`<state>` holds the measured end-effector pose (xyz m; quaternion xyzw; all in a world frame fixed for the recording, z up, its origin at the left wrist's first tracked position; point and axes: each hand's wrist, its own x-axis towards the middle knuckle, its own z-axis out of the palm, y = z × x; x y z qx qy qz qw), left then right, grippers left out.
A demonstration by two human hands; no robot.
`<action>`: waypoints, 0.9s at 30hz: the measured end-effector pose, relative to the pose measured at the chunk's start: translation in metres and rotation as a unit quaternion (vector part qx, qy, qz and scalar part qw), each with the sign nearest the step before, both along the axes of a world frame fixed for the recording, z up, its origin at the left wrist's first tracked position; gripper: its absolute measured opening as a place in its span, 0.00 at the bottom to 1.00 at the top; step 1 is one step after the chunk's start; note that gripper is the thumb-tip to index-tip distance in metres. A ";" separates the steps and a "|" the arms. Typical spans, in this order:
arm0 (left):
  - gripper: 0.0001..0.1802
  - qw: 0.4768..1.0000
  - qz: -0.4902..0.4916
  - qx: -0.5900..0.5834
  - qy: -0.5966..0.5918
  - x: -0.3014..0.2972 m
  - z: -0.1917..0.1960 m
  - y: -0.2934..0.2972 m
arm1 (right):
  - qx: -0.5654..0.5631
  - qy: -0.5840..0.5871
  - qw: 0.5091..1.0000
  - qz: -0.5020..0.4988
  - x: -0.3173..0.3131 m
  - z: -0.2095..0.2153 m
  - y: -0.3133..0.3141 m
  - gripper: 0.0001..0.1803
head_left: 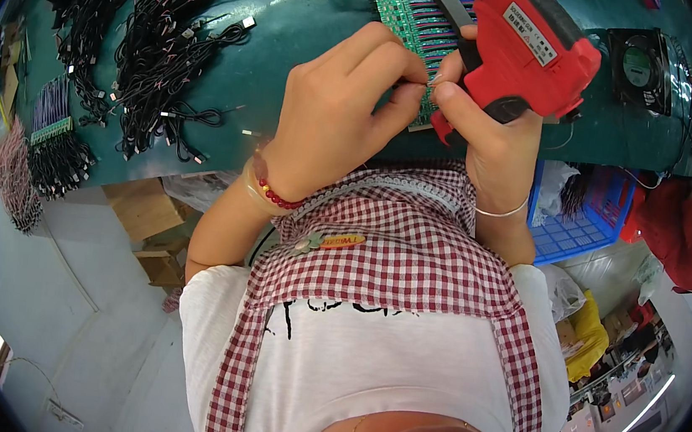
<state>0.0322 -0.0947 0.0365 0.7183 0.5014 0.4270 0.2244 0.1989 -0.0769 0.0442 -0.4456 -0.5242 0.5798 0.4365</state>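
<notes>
A red and black soldering gun (pixel 540 55) is gripped in my right hand (pixel 496 147), its body tilted over the bench. The thumb and a fingertip of that hand meet close to my left fingertips. My left hand (pixel 345 102) is closed in a pinch over the circuit boards; what lies between its fingers is too small to make out. Beneath both hands is a panel of green circuit boards (pixel 397 10) with rows of dark and pinkish wires across it. My hands and the gun cover its lower right part.
Bundles of black cables (pixel 173 59) lie on the green bench mat (pixel 316 19) at left. A wired board strip (pixel 51 130) hangs at the left edge. On the right are a black fan (pixel 638 65), a blue crate (pixel 576 232) below, and another person's red sleeve (pixel 677 238).
</notes>
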 end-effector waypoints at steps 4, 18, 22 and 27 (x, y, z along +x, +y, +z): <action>0.07 0.999 0.015 0.023 0.019 -0.004 -0.007 0.007 | 0.027 -0.033 0.998 -0.037 -0.003 -0.007 -0.002 0.04; 0.05 0.990 -0.001 -0.005 0.142 -0.036 -0.037 0.071 | -0.108 -0.024 0.988 -0.112 0.058 -0.020 -0.035 0.20; 0.04 0.987 0.022 0.028 0.157 -0.039 -0.055 0.074 | -0.123 -0.043 0.987 -0.093 0.059 -0.028 -0.041 0.19; 0.03 0.982 0.029 0.033 0.181 -0.036 -0.053 0.074 | -0.118 -0.075 0.986 -0.088 0.053 -0.034 -0.040 0.18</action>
